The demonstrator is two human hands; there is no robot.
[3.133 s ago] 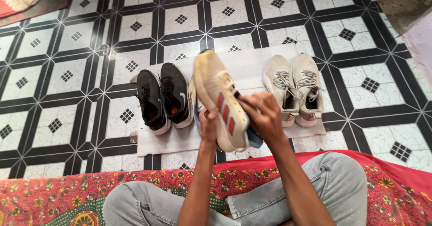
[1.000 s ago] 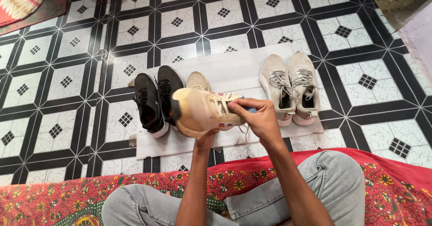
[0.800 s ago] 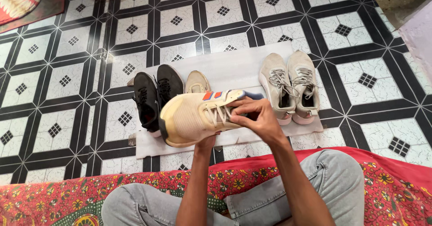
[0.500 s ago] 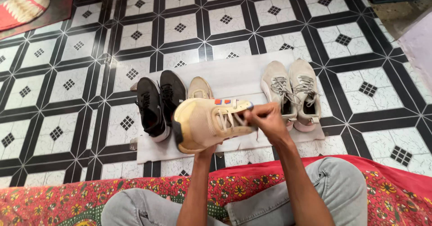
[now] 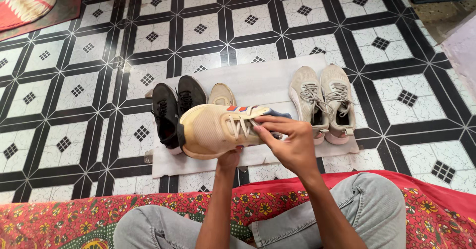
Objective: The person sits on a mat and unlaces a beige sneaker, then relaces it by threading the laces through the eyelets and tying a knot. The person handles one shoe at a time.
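Note:
I hold a cream sneaker with orange stripes and a blue heel sideways above the floor, its toe pointing left. My left hand supports it from underneath at the sole. My right hand rests on its laces and opening, fingers closed on the tongue area. Its cream mate stands on the white sheet just behind, mostly hidden by the held shoe.
A black pair of sneakers stands on the sheet to the left and a grey-beige pair to the right. Black-and-white patterned tiles surround the sheet. I sit cross-legged in grey jeans on a red patterned cloth. A red mat lies far left.
The cream sneaker was turned from upright with its sole facing me to lying sideways, toe left. My right hand moved from the heel onto the laces; my left hand stayed beneath.

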